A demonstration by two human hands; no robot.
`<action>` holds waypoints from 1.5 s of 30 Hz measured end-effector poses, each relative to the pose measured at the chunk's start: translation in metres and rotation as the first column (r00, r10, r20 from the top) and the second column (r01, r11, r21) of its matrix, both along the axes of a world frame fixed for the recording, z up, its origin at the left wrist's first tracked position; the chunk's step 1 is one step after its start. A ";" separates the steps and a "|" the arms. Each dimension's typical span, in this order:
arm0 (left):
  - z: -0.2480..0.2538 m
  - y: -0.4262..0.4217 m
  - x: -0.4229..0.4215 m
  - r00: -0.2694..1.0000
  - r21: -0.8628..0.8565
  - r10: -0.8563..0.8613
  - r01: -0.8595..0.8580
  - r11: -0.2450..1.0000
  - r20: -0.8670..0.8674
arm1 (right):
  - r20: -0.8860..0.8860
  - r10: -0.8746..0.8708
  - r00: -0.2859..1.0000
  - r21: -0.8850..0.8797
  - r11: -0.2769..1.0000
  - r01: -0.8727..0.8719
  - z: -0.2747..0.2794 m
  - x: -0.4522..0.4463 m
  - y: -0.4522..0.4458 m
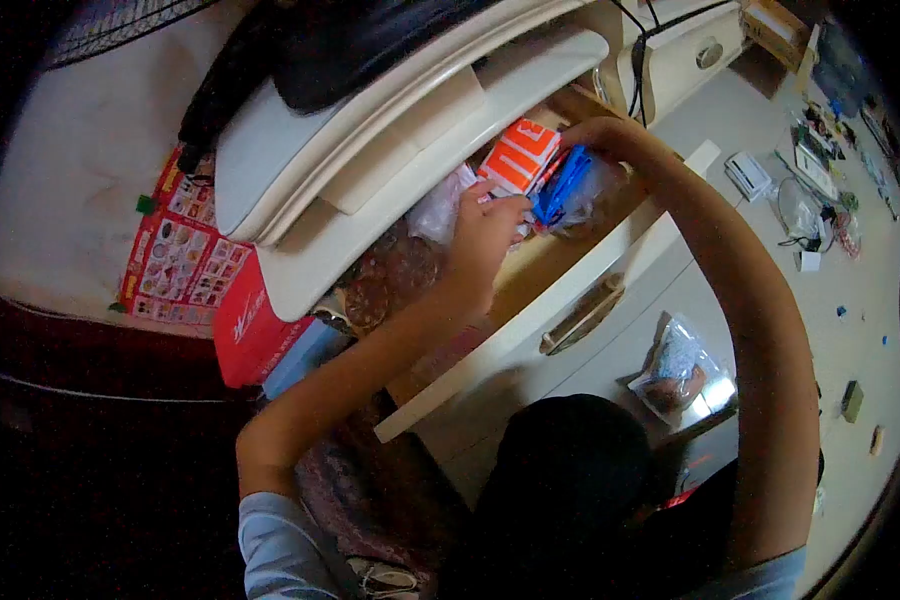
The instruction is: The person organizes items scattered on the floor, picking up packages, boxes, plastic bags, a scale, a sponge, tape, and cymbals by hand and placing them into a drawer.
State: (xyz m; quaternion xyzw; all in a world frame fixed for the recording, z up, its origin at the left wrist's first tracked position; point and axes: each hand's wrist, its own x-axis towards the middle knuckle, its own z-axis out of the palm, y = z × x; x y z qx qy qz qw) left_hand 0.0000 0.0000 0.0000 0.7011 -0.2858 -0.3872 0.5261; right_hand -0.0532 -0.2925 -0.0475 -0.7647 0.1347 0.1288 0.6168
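Inside an open drawer (515,290), my left hand (485,225) reaches in with its fingers bent beside an orange and white box (522,155). What those fingers grip is too small to name. My right hand (602,137) comes in from the far right end, behind a bundle of blue plastic (567,187); its fingertips are hidden. Clear plastic bags (440,207) lie left of the box. Dark brown round items in a clear wrapper (375,285) lie nearer the drawer's left end.
A white cabinet top (435,130) overhangs the drawer. A red box (255,325) stands at left below a red printed sheet (185,240). On the floor lie a clear bag with contents (675,375), a white device (748,175) and scattered small parts. Black cables (640,65) hang at the top.
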 end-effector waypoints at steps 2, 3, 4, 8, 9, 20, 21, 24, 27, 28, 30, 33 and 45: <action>0.031 0.004 -0.018 0.978 -0.072 0.121 -0.135 0.988 -0.172 | -0.066 -0.041 0.997 -0.210 0.977 0.026 0.033 -0.016 0.021; 0.041 -0.024 -0.022 0.987 -0.167 0.141 -0.153 0.974 -0.080 | 0.096 0.064 0.993 -0.242 0.970 -0.039 0.038 -0.004 -0.015; 0.060 -0.013 -0.025 0.984 -0.160 0.171 -0.161 0.974 0.051 | 0.284 0.150 0.947 -0.181 0.978 -0.100 0.023 0.014 -0.007; 0.062 -0.026 -0.022 0.525 -0.167 0.096 0.090 0.982 0.846 | -0.029 -0.146 0.989 -0.046 0.988 0.144 0.016 0.044 0.006; 0.064 -0.030 -0.021 0.368 -0.141 0.081 0.139 0.980 0.926 | -0.052 -0.109 0.993 -0.033 0.994 0.108 0.005 0.046 -0.002; 0.020 -0.054 0.027 -0.002 0.290 -0.290 -0.007 0.957 0.957 | -0.016 -0.074 0.997 0.061 0.995 0.075 0.002 0.028 0.004; 0.018 -0.055 0.028 0.011 0.313 -0.313 -0.024 0.949 0.950 | 0.021 -0.134 0.991 0.088 0.987 0.132 0.035 0.003 0.026; 0.031 -0.055 0.025 0.077 0.442 -0.439 -0.036 0.896 0.895 | 0.083 -0.239 0.967 0.038 0.971 0.237 0.040 0.010 0.036; 0.030 -0.062 0.035 0.184 0.347 -0.361 0.106 0.932 0.914 | 0.225 -0.301 0.927 0.053 0.953 0.297 0.032 0.014 0.040; 0.035 -0.063 0.039 0.226 0.398 -0.418 0.129 0.908 0.880 | 0.289 -0.318 0.903 0.077 0.948 0.309 0.031 0.014 0.042; 0.042 -0.066 0.045 0.305 0.490 -0.523 0.182 0.852 0.796 | 0.218 -0.150 0.964 -0.057 0.985 0.165 0.033 0.020 0.039; 0.038 -0.067 0.038 0.357 0.462 -0.479 0.138 0.876 0.802 | 0.119 -0.017 0.993 -0.423 0.904 0.066 0.039 0.026 0.040; 0.022 -0.064 0.066 0.411 0.496 -0.596 0.331 0.803 0.689 | 0.261 0.286 0.922 -0.868 0.486 0.096 0.110 -0.060 0.074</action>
